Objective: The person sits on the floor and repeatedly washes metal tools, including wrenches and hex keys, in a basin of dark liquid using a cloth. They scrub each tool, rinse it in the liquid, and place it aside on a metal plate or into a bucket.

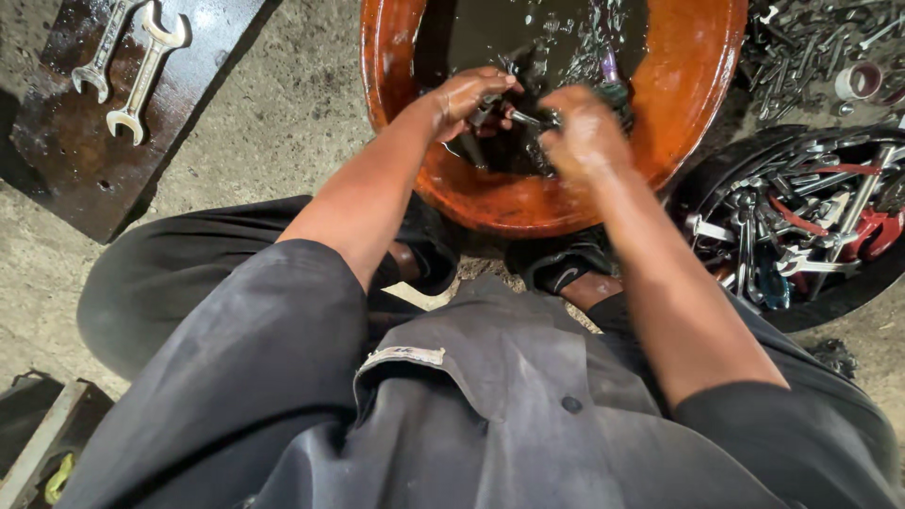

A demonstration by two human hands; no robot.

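Note:
An orange basin (698, 90) holds dark, oily liquid with small metal parts lying in it. Both hands work over the liquid near the basin's front. My left hand (467, 99) grips a small metal part (518, 117) that pokes out to the right. My right hand (586, 132) is blurred and closed around a dark brush-like thing against that part; what exactly it holds is hard to tell. Both hands are wet and greasy.
Two open-ended spanners (141, 71) lie on a rusty metal plate (85, 160) at upper left. At right a black tyre-like tub (839, 292) is filled with several spanners and tools. More loose bolts lie at top right. Sandalled feet (566, 269) rest below the basin on concrete.

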